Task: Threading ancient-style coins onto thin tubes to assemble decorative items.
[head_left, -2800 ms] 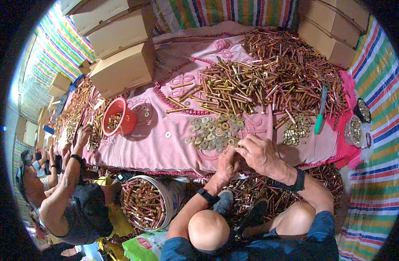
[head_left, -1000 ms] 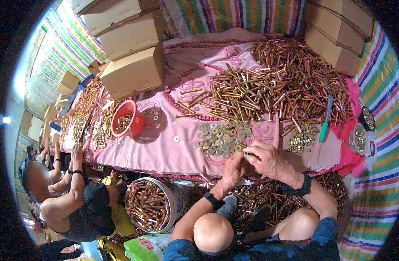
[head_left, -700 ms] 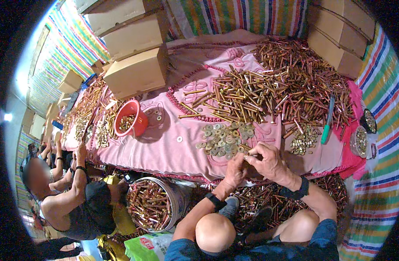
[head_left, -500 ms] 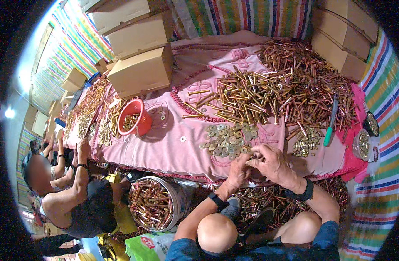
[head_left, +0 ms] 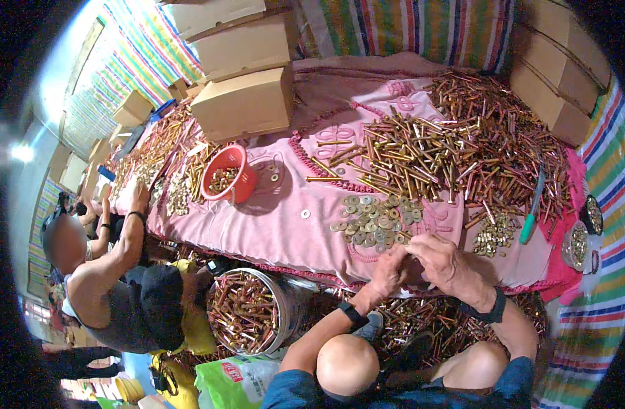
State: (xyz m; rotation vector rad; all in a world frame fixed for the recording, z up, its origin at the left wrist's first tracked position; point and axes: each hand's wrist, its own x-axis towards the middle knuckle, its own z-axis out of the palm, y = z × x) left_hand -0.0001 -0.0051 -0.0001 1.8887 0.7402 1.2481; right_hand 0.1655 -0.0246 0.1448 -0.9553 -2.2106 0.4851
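My left hand (head_left: pixel 392 270) and my right hand (head_left: pixel 443 264) meet at the front edge of the pink cloth (head_left: pixel 278 232), fingertips pinched together. Whatever lies between the fingers is too small and covered to make out. Just beyond them spreads a heap of flat metal washers (head_left: pixel 377 221). Right of the washers is a small pile of brass-coloured nuts (head_left: pixel 493 234). Behind both, a large mound of long gold and coppery bolts (head_left: pixel 421 153) covers the cloth. A single washer (head_left: pixel 305 214) lies apart to the left.
A red bucket (head_left: pixel 242 180) holding small metal parts stands left. Cardboard boxes (head_left: pixel 241 105) rise behind it, with more boxes (head_left: pixel 554 92) far right. A green-handled tool (head_left: pixel 528 228) lies by the nuts. Below sits a bucket of bolts (head_left: pixel 284 307). Another person (head_left: pixel 97 293) works at left.
The view has shifted, so the table contents appear farther right. My hands stay pinched together, with the right fingers now turned so that the small dark piece seen between them earlier is hidden.
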